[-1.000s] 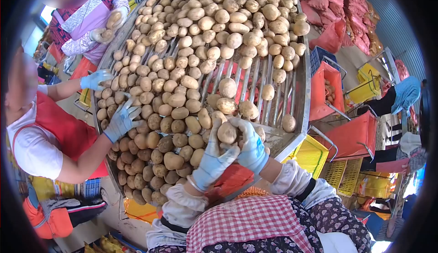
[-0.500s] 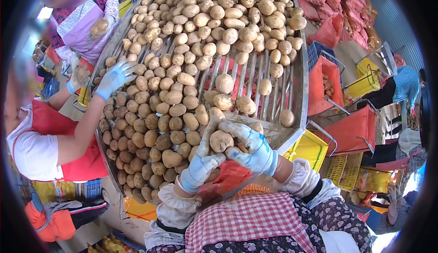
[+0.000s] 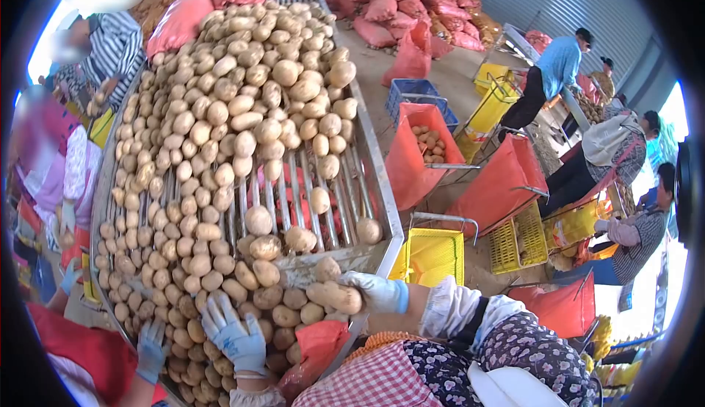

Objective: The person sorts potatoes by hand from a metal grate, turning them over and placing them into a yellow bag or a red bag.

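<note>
My left hand (image 3: pixel 233 335), in a pale blue and white glove, lies with fingers spread on the potatoes (image 3: pixel 192 265) at the near end of the sorting table. My right hand (image 3: pixel 376 292), gloved alike, is at the table's near right corner, its fingers closed on a potato (image 3: pixel 340 298) that points left. A single potato (image 3: pixel 327 269) rests on the metal ledge just beyond it. Between my hands, a red bag (image 3: pixel 317 352) hangs at the table's near edge, beside several more potatoes.
A co-worker's gloved hand (image 3: pixel 152 352) is on the potatoes left of mine. Metal rollers (image 3: pixel 283 198) show between the potatoes. To the right stand a yellow crate (image 3: pixel 433 255), a red bag holding potatoes (image 3: pixel 411 165) and another red bag (image 3: pixel 499 183). Stacked red sacks (image 3: pixel 385 3) are at the back.
The view has swung right and up. My hands, together around a potato before, are apart: the left is down on the potatoes, the right is out to the right holding a potato.
</note>
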Available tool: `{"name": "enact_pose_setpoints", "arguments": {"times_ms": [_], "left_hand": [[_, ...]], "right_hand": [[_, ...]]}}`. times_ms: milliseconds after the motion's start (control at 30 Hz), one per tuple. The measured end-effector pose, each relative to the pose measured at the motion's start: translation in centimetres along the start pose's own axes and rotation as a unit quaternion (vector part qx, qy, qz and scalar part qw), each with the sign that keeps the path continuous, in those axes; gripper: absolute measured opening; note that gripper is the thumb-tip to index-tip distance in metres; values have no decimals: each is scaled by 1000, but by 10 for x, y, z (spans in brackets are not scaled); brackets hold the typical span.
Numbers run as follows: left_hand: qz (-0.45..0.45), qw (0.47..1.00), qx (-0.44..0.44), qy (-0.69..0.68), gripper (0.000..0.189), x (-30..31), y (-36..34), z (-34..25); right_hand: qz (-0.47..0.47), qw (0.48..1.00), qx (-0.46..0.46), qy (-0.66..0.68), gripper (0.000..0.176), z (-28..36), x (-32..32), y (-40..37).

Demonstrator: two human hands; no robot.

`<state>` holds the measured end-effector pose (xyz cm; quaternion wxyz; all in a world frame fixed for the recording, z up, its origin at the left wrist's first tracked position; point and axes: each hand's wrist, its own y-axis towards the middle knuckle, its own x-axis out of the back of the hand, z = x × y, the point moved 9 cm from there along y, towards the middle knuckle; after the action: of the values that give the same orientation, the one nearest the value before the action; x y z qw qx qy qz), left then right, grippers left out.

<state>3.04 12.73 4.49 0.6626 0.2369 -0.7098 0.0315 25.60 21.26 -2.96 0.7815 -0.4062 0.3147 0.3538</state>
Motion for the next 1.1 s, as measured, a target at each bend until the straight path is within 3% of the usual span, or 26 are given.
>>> {"name": "enact_pose_setpoints", "arguments": {"times_ms": [33, 67, 133, 167, 200, 233, 267, 300, 367, 433, 500, 567, 600, 633, 700, 733, 767, 833, 900, 967, 1033, 1100], "left_hand": [[20, 999, 16, 24, 57, -10, -5, 9], [17, 1000, 11, 22, 57, -12, -10, 11], [111, 992, 10, 51, 56, -31, -18, 15], [109, 993, 12, 50, 56, -31, -16, 13], [110, 993, 24, 43, 55, -31, -15, 13], [111, 993, 33, 36, 53, -31, -14, 12], [110, 993, 32, 36, 53, -32, -14, 11], [109, 992, 33, 45, 56, -33, -14, 10], [105, 993, 34, 51, 58, -36, -11, 8], [76, 996, 20, 52, 59, -31, -14, 8], [75, 997, 26, 10, 56, -25, -9, 7], [33, 995, 3, -98, 51, -21, -14, 18], [5, 999, -1, -42, 57, -7, -19, 20], [17, 999, 18, -24, 57, -1, -30, 26], [-60, 988, 141, -37, 63, 22, -50, 51], [-11, 988, 152, -22, 72, 14, -63, 58], [-10, 987, 157, -22, 72, 8, -76, 62], [60, 986, 145, -65, 79, -17, -95, 61], [55, 985, 152, -61, 83, -19, -92, 63], [18, 986, 154, -65, 81, -12, -68, 66], [9, 986, 151, -68, 77, -11, -36, 72], [3, 986, 153, -71, 74, -12, -12, 80]], "right_hand": [[-30, 997, -41, 51, 34, -1, 7, -12], [-67, 993, -90, 39, 31, -11, 42, -17], [-149, 982, -112, -42, 30, 29, 41, -52], [-79, 992, -50, -82, 31, 58, 64, -47], [44, 999, 8, -5, 31, 107, 88, -36], [51, 939, 266, -211, 30, 197, 90, -51], [-111, 942, 249, 195, 32, 241, 85, -70], [-160, 898, 404, 70, 35, 305, 109, -96], [-243, 897, 355, 96, 32, 350, 170, -87], [-305, 883, 353, -46, 31, 328, 120, -73], [-268, 874, 342, -218, 28, 290, 90, -41], [-256, 862, 333, -286, 29, 239, 58, -19], [-261, 857, 325, -305, 34, 219, 50, -13], [-231, 872, 287, -322, 38, 205, 46, -3], [-221, 840, 281, -407, 41, 195, 52, 14], [-217, 794, 347, -450, 39, 194, 42, 18], [-277, 724, 281, -565, 32, 194, 23, 18], [-207, 563, 366, -712, 38, 191, -35, 28], [-227, 434, 387, -781, 48, 163, -58, 50], [-189, 478, 190, -836, 58, 99, -49, 84], [-150, 384, 171, -895, 62, 44, -70, 69], [5, 412, 174, -894, 55, -2, -70, 53]]}}
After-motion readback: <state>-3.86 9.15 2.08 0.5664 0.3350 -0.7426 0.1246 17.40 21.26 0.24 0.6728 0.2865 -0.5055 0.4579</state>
